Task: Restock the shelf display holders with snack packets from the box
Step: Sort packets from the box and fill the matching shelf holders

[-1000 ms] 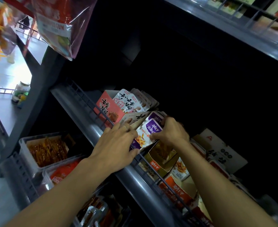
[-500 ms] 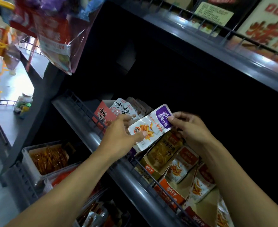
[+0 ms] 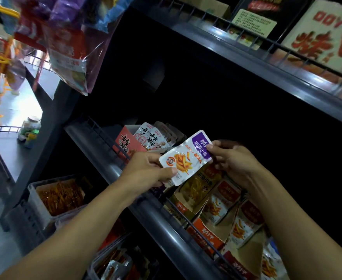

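While pinched by both hands' fingers (image 3: 171, 171), purple-white packet (image 3: 186, 158) above packet-filled cardboard holders (image 3: 204, 231).

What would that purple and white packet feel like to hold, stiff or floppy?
Probably floppy: the packet is a thin flat pouch and looks slightly bowed between the left hand and right hand. Likely light, since fingertips pinching its ends carry it. Its glossy film may be a bit slippery.

Packet (image 3: 186, 157) held above the shelf rail (image 3: 145, 209), left hand (image 3: 145, 170) at its left end, right hand (image 3: 234, 162) at its right. Display boxes (image 3: 206, 201) sit behind the rail, below the packet.
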### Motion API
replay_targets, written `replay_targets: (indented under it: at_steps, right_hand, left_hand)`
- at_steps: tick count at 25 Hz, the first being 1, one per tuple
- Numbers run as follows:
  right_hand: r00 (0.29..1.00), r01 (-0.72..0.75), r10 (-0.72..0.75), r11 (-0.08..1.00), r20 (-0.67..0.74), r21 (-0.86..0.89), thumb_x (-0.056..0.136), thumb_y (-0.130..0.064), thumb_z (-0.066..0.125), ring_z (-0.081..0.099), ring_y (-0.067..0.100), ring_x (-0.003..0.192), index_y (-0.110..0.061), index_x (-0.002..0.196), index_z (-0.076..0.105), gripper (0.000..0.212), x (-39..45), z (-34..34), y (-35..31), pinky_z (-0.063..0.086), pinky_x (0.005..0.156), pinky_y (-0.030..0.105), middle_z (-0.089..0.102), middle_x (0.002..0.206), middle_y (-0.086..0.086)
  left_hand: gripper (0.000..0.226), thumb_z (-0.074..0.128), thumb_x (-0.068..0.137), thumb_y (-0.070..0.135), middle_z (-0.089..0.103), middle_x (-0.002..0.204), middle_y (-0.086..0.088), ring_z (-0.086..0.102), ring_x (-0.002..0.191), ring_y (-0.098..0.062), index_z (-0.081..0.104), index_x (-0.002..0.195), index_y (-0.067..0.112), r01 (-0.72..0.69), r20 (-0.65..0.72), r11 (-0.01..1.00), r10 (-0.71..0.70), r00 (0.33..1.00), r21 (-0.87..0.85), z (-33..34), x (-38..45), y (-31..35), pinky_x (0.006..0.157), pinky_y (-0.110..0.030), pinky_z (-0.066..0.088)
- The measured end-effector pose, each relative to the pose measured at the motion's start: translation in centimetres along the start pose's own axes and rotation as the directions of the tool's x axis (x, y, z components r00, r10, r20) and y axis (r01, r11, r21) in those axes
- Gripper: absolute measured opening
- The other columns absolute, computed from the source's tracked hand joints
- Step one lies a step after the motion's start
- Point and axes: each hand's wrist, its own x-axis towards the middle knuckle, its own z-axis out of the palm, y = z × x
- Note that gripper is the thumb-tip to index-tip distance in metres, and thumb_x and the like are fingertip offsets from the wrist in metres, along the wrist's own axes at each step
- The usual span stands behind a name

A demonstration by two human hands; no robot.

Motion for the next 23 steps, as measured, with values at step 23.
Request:
replay_targets:
  at_steps: [23]
  right_hand:
    - [0.985, 0.016, -0.126, 0.747, -0.118, -0.665, 0.096, -0.028, 0.060, 0.053, 0.013, 0.093, -0.019, 0.110, 0.054, 0.018, 5.7, 4.3, 5.8, 0.046, 0.069, 0.025, 0.053, 0.105, 0.001]
  left_hand:
    - [0.059, 0.056, 0.090, 0.054, 0.039, 0.142, 0.003, 0.033, 0.130, -0.017, 0.043, 0.143, 0.030, -0.223, 0.074, 0.350, 0.392, 0.917, 0.910, -0.7, 1.5, -5.6, 0.104, -0.036, 0.034]
